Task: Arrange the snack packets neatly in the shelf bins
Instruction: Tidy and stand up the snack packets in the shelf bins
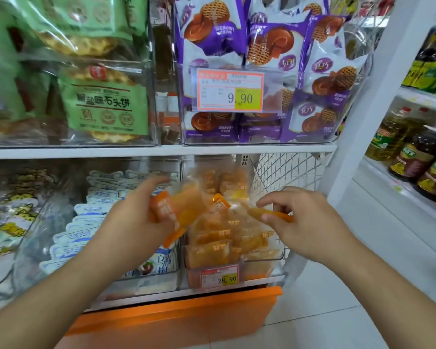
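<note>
The white shelf (pixel 161 150) carries two tiers of clear bins, and everything here is placed against its lower right bin (pixel 237 267), the one with the 29.90 price tag (pixel 220 277) on its front. That bin is heaped with orange snack packets (pixel 227 238), lying at mixed angles rather than in rows. Both bare forearms reach up from the bottom of the view toward it. The left arm angles in from the lower left, its wrist bent so the left hand (pixel 134 222) hovers over the bin's left wall; its fingers are curled closed around an orange packet (pixel 171 210) (blurred, so the print is unreadable), with the forefinger stretched out toward the back of the shelf. The right arm comes from the lower right, and the right hand (pixel 302 222) sits above the bin's right edge, thumb and fingertips pinched on the end of a second orange packet (pixel 269 214) that points left over the heap. Left of that bin stands a bin of white and blue packets (pixel 86 222), filed upright. Directly above it, on the upper tier, a bin holds purple packets (pixel 275 46) behind a 9.90 tag (pixel 230 90), with green packets (pixel 106 107) further left.
</note>
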`<state>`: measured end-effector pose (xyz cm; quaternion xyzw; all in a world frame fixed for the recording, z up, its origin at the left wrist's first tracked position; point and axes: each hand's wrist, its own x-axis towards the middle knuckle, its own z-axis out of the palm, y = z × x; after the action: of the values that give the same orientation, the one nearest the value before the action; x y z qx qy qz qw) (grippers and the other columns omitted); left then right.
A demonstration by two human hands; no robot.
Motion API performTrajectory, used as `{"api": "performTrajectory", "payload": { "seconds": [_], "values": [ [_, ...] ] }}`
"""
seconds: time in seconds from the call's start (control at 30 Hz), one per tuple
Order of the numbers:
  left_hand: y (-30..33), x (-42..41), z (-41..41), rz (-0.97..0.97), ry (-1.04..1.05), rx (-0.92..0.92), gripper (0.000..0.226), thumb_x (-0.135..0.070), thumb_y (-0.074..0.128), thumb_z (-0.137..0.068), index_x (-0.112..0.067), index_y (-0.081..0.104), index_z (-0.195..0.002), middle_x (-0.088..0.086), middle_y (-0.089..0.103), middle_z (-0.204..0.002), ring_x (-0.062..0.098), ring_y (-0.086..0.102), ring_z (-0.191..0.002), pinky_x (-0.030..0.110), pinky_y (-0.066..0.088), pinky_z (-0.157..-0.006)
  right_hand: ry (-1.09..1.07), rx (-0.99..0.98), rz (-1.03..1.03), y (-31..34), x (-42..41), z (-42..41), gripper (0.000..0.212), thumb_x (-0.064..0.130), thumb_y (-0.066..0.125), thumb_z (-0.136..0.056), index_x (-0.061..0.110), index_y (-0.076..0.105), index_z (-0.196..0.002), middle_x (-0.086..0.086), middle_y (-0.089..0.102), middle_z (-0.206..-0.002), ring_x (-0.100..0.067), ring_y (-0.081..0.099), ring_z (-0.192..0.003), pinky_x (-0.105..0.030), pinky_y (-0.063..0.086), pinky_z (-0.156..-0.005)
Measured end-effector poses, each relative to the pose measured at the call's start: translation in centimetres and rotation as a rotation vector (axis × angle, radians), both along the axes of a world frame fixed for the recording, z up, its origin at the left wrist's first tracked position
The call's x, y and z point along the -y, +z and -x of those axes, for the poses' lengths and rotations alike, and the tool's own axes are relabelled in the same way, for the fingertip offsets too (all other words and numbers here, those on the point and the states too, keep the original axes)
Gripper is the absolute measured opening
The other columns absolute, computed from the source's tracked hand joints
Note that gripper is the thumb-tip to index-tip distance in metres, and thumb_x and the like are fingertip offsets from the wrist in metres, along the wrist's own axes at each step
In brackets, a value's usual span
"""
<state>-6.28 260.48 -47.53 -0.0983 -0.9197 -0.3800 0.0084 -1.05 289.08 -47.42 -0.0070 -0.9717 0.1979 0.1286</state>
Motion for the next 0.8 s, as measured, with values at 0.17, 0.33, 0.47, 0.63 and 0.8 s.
{"api": "performTrajectory", "payload": {
  "seconds": [0.17,0.33,0.47,0.63,0.8],
  "values": [
    [0.3,0.8,-1.1,-0.176,0.039,0.173,0.028,-0.009,0.073,-0.084,-0.036,0.073,-0.092,-0.001,0.075,-0.069,0.014,0.067,-0.049,0.024,0.050,-0.041,-0.032,-0.132,0.099,0.8,-0.1,-0.9,0.022,0.015,0.070,-0.091,0.037,0.067,-0.092,0.014,0.068,-0.092,-0.011,0.066,-0.089,-0.043,0.058,-0.078],
    [0.7,0.9,-2.1,-0.370,0.060,0.101,0.015,-0.006,0.076,-0.087,-0.017,0.068,-0.092,0.004,0.076,-0.081,0.004,0.053,-0.036,0.010,0.032,-0.033,0.047,-0.200,0.612,1.0,-0.1,-2.1,0.038,-0.007,0.067,-0.093,0.030,0.069,-0.087,0.000,0.070,-0.084,-0.023,0.073,-0.083,-0.038,0.061,-0.071],
    [1.1,0.4,-2.4,-0.413,0.001,0.079,0.033,-0.002,0.078,-0.085,-0.028,0.065,-0.100,0.001,0.073,-0.097,0.007,0.066,-0.048,0.021,0.048,-0.038,0.071,-0.176,0.645,0.6,-0.3,-1.8,0.057,-0.011,0.062,-0.096,0.042,0.075,-0.112,0.003,0.071,-0.094,-0.021,0.072,-0.092,-0.044,0.062,-0.087],
    [0.8,-0.5,-2.8,-0.490,-0.107,-0.036,0.033,-0.003,0.075,-0.088,-0.033,0.069,-0.101,-0.002,0.074,-0.102,0.021,0.078,-0.079,0.059,0.060,-0.081,0.035,-0.255,0.749,0.5,-0.6,-1.8,0.055,-0.010,0.064,-0.096,0.043,0.075,-0.089,0.005,0.075,-0.095,-0.014,0.075,-0.088,-0.032,0.060,-0.075],
    [0.7,-1.9,-2.9,-0.638,-0.127,0.004,0.020,-0.002,0.072,-0.091,-0.019,0.067,-0.100,0.001,0.076,-0.089,0.015,0.077,-0.074,0.024,0.060,-0.067,0.070,-0.299,0.866,0.3,-1.1,-1.8,0.044,-0.012,0.062,-0.095,0.030,0.075,-0.092,0.000,0.072,-0.094,-0.015,0.073,-0.078,-0.022,0.056,-0.064]
  ]
}}
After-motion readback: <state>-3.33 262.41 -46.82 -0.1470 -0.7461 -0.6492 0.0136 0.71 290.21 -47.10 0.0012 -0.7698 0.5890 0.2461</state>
